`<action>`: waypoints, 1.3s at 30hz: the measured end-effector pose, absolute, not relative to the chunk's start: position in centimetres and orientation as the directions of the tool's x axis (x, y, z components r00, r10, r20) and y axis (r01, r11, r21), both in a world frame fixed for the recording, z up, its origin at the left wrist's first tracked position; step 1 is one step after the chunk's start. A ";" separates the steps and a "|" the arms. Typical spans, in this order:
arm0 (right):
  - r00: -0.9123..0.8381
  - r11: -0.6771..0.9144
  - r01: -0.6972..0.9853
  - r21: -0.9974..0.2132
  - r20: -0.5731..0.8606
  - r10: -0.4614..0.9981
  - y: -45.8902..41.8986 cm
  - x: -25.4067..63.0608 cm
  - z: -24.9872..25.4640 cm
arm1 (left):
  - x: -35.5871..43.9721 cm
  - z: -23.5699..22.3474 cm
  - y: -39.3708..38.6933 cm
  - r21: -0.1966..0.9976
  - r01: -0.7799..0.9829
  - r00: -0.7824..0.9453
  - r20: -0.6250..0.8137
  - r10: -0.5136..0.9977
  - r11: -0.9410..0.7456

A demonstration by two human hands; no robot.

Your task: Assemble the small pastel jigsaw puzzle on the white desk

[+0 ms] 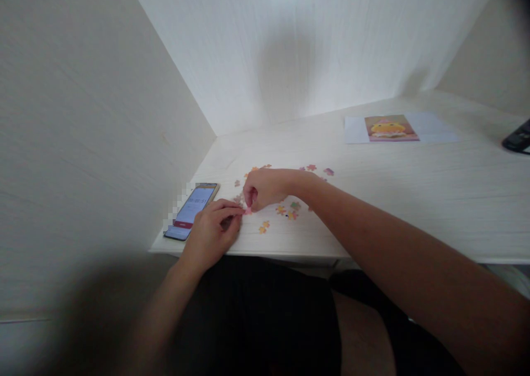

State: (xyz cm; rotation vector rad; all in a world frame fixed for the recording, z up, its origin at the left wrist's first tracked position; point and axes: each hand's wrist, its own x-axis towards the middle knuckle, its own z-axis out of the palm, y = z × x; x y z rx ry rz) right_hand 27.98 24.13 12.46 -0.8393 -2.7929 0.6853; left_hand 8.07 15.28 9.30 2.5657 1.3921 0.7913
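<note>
At the near left of the white desk, my two hands meet over a small pink jigsaw puzzle piece (pixel 249 211). My right hand (pixel 265 190) reaches across from the right with its fingers bent down, pinching the piece from above. From the left, my left hand (pixel 215 227) presses its closed fingertips on the same piece's edge. Around them lie loose jigsaw pieces: a yellow one (pixel 264 227) in front, a green one (pixel 295 206) to the right, a purple one (pixel 329 171) farther back. My right hand and forearm hide some pieces.
A phone (pixel 194 210) with a running timer lies left of my left hand, by the side wall. Toward the back right rests a paper sheet (pixel 356 130) with a printed yellow figure. A dark object (pixel 517 138) stands at the right edge. Panels enclose the desk.
</note>
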 end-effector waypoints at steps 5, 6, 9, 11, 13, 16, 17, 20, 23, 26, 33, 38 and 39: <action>-0.827 0.725 0.493 -0.481 -0.003 0.562 24.1 28.0 12.6 | 8.0 9.4 15.2 0.336 0.748 0.449 0.379 0.809 -0.572; -0.825 0.720 0.496 -0.486 -0.005 0.565 24.0 28.0 12.6 | 8.0 9.5 15.1 0.331 0.748 0.455 0.375 0.808 -0.575; -0.819 0.710 0.503 -0.493 -0.011 0.574 24.0 28.0 12.6 | 8.0 9.7 14.9 0.326 0.748 0.464 0.366 0.807 -0.578; -0.817 0.710 0.507 -0.489 -0.010 0.576 24.1 28.0 12.5 | 7.9 9.8 14.8 0.329 0.751 0.457 0.365 0.811 -0.572; -0.818 0.715 0.507 -0.482 -0.005 0.576 24.1 28.0 12.5 | 7.8 9.8 14.8 0.330 0.759 0.447 0.363 0.818 -0.561; -0.821 0.723 0.501 -0.475 0.003 0.571 24.3 28.0 12.3 | 7.7 9.6 14.8 0.325 0.762 0.446 0.363 0.818 -0.560; -0.823 0.727 0.499 -0.472 0.005 0.568 24.3 28.0 12.3 | 7.6 9.6 14.9 0.326 0.759 0.445 0.371 0.815 -0.563; -0.825 0.729 0.497 -0.471 0.003 0.564 24.3 28.0 12.3 | 7.6 9.6 15.0 0.325 0.754 0.447 0.382 0.809 -0.570; -0.823 0.724 0.500 -0.475 -0.001 0.568 24.2 28.1 12.4 | 7.7 9.7 15.0 0.327 0.750 0.456 0.374 0.807 -0.575; -0.819 0.716 0.510 -0.478 -0.014 0.574 24.1 28.1 12.5 | 7.9 9.8 15.0 0.331 0.752 0.462 0.353 0.814 -0.570; -0.803 0.692 0.529 -0.491 -0.027 0.595 23.9 28.1 12.8 | 7.7 9.7 15.0 0.348 0.746 0.461 0.345 0.818 -0.567; -0.801 0.694 0.532 -0.485 -0.024 0.598 23.8 28.2 12.9 | 7.7 9.8 15.0 0.328 0.742 0.500 0.310 0.809 -0.584; -0.801 0.693 0.533 -0.485 -0.026 0.599 23.8 28.2 12.9 | 7.7 9.8 15.0 0.319 0.738 0.509 0.315 0.801 -0.595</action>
